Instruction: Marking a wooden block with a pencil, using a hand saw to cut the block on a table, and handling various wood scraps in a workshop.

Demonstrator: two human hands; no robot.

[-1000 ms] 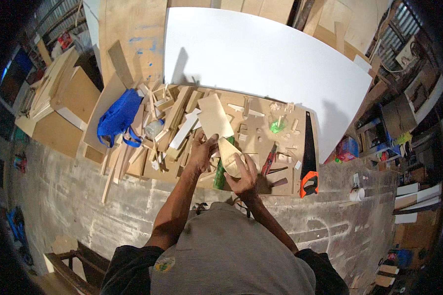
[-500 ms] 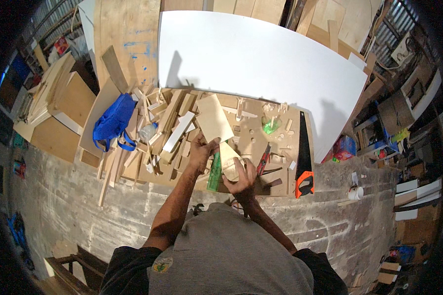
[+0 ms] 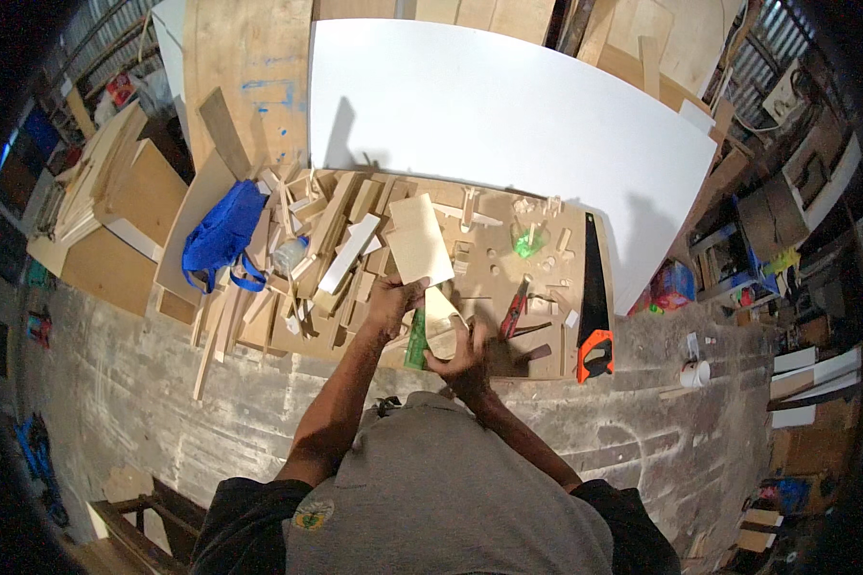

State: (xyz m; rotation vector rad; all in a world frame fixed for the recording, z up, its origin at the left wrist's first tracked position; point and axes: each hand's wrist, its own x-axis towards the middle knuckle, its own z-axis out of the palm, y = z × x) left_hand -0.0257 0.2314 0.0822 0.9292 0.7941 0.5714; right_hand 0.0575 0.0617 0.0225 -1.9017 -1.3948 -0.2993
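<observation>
My left hand [image 3: 390,305] is closed on the lower corner of a thin, pale rectangular wooden board [image 3: 419,238], raised above the workbench. In my right hand [image 3: 466,360] is a smaller pale wooden piece [image 3: 439,309], its upper end meeting the board's lower edge by my left fingers. My right fingers curl round its side and hide part of it. Between my hands lies a green strip [image 3: 416,337] like a ruler, partly covered. A red-and-black utility knife [image 3: 514,309] rests just right of my right hand.
Wood offcuts [image 3: 334,244] and a blue bag [image 3: 224,230] crowd the bench's left side. A handsaw with an orange handle [image 3: 594,353] lies along its right edge. Small wooden parts and a green thing [image 3: 526,243] sit at the back right, before a large white panel [image 3: 489,105].
The board has shifted slightly down and turned a little, with my left hand moving along. My right hand has tilted and shifted slightly, and now covers more of the smaller piece.
</observation>
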